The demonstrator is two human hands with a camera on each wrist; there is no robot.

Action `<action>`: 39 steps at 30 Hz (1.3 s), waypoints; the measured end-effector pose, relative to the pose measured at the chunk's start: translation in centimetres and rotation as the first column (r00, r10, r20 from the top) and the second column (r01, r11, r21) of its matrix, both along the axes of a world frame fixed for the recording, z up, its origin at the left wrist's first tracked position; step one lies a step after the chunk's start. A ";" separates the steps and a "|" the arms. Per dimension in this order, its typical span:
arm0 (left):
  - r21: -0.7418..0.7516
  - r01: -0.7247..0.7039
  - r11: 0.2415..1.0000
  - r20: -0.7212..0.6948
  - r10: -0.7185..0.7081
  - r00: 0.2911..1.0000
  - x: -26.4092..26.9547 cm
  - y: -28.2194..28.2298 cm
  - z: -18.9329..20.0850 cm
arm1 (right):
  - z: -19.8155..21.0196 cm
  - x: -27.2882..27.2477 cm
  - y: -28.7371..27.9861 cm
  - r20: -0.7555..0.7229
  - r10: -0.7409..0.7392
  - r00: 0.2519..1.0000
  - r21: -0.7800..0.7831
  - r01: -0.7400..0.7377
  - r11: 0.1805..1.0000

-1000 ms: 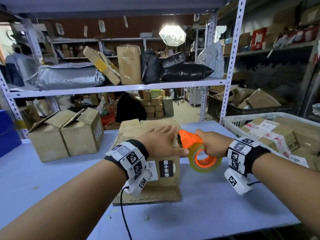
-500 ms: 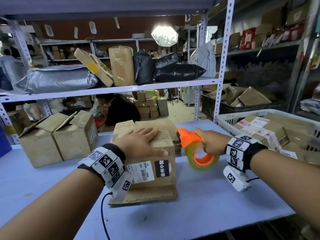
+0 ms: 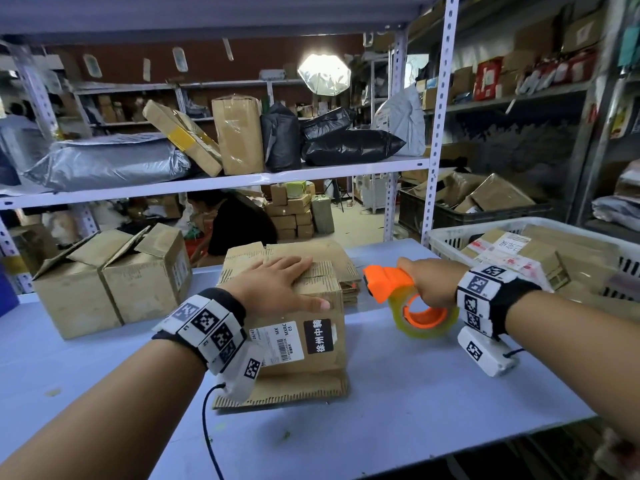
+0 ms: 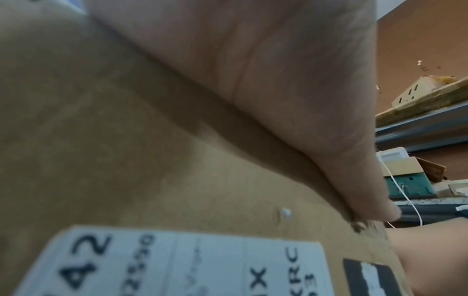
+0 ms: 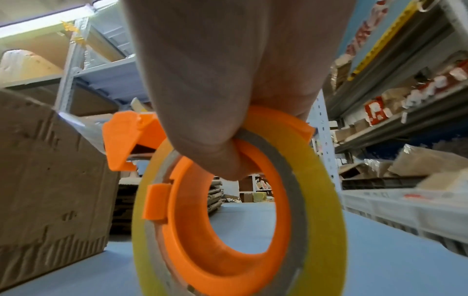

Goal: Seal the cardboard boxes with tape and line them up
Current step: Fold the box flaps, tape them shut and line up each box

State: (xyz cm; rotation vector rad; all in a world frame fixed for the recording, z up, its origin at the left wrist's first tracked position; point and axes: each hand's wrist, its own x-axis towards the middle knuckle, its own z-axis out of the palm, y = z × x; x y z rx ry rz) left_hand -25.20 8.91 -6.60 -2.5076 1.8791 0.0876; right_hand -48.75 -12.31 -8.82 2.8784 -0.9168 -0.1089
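A cardboard box (image 3: 304, 337) with a white label and a black sticker stands mid-table on flattened cardboard (image 3: 287, 389). My left hand (image 3: 277, 282) lies flat on its closed top flaps, fingers straight, thumb along the front edge; the left wrist view shows the palm (image 4: 278, 80) pressing the box (image 4: 126, 140). My right hand (image 3: 429, 282) grips an orange tape dispenser (image 3: 388, 282) with a yellowish tape roll (image 3: 426, 317), held just right of the box. In the right wrist view the fingers (image 5: 215, 120) curl through the roll (image 5: 316, 200), with the box (image 5: 45, 180) at left.
Two cardboard boxes (image 3: 114, 275) with raised flaps stand at the left on the blue table (image 3: 433, 393). A white basket (image 3: 450, 237) of parcels sits at the right. Flat cardboard (image 3: 346, 285) is stacked behind the box. A shelf post (image 3: 436, 133) rises behind, and a person (image 3: 239, 223) crouches beyond.
My left hand has slid left across the box top, away from the dispenser. The right hand with the tape dispenser stays just right of the box.
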 end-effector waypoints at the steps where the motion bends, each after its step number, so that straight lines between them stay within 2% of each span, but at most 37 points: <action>1: -0.001 -0.003 1.000 0.000 0.003 1.000 0.0 -0.1 0.0 | 0.0 0.6 0.3 -0.032 0.004 0.999 -0.049 -0.006 0.999; 4: -0.008 -0.008 1.000 -0.001 0.008 1.000 0.0 -0.2 -0.2 | -0.1 2.5 1.0 -0.113 0.043 0.993 -0.149 -0.060 0.987; 8: -0.007 -0.015 1.000 -0.005 0.015 1.000 0.0 -0.3 -0.1 | -0.2 4.2 1.4 -0.144 0.065 0.988 -0.181 -0.090 0.979; 18: -0.018 -0.013 1.000 0.018 0.013 1.000 -0.2 -0.3 -0.2 | 0.3 6.4 1.5 -0.186 0.017 0.982 -0.021 -0.021 1.000; 25: -0.015 -0.021 1.000 0.029 0.022 0.999 -0.1 -0.3 -0.2 | 0.5 7.1 2.4 -0.289 -0.050 0.956 -0.070 0.031 0.997; 32: -0.025 -0.020 0.999 0.015 0.021 1.000 -0.1 -0.2 -0.2 | 0.3 6.9 2.4 -0.266 -0.046 0.963 -0.083 0.024 0.996; 39: -0.034 -0.014 0.999 0.018 0.015 1.000 -0.2 0.0 -0.2 | 0.3 4.5 1.1 -0.118 -0.112 0.987 -0.019 0.110 0.994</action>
